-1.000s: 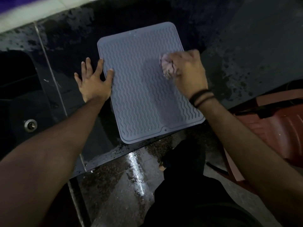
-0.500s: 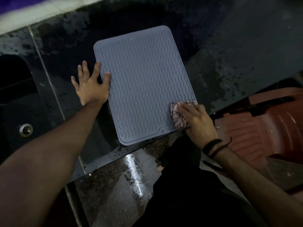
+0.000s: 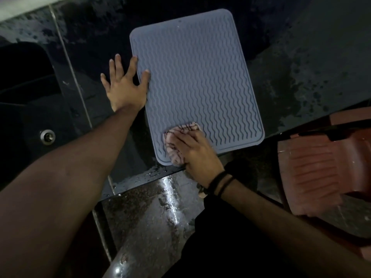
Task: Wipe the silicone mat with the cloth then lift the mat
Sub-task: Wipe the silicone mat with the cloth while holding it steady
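Grey and ribbed, the mat lies flat on the wet bench, left hand spread open pinning its edge, right hand pressing the cloth at the near corner; wiping looks underway, lifting remains.

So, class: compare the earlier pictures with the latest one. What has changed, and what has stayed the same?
The right hand swept the cloth from the mat's upper right down its right side, then left along the near edge. The left hand stays flat on the mat's left edge.
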{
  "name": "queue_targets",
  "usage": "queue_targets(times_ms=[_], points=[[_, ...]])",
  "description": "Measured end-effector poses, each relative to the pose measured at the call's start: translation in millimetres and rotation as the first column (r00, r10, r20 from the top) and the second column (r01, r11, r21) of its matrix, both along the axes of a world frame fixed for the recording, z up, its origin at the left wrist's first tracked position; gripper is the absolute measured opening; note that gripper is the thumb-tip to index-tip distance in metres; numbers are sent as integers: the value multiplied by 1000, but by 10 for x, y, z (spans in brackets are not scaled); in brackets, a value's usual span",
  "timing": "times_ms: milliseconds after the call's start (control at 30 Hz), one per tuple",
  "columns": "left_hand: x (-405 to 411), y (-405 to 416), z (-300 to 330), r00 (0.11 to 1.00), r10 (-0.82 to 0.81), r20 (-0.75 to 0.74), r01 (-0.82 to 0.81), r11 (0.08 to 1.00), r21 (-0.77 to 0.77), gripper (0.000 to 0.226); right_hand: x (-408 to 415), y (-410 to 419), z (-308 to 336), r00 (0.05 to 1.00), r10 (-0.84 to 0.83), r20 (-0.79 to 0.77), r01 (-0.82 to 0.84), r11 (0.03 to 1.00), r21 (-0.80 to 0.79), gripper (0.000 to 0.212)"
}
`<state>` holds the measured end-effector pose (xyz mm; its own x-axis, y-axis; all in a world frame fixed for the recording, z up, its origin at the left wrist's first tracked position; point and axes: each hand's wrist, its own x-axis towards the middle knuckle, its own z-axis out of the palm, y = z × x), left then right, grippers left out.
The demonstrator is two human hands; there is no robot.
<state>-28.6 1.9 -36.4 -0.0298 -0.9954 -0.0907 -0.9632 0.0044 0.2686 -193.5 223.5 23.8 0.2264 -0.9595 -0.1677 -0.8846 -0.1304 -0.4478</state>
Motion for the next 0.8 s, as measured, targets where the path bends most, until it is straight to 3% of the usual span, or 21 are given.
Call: queue_targets(times_ms=[167,333,533,700,800], points=[[15,19,25,1000,-3,3,3,1000,6,67,-188,361,154,998,63,8,-63,998,28,54],[6,16,29,1000,-4,0,4,1000,-4,67,2,17,274,992,24,122,-16,998,-69,48],[12,6,5,1000,2,3,-2,1000,-19,67,417,-441,52,992,102,-74,-102,995,-5,55],[27,9,-6,1000,5,4,-5,1000,-5,69,166,22,86,986,168,-18,-168,986,-2,42],[10,18,11,1000,2,10,-2,1000,8,69,-13,172,194,975,223,-12,-221,971,96,48]])
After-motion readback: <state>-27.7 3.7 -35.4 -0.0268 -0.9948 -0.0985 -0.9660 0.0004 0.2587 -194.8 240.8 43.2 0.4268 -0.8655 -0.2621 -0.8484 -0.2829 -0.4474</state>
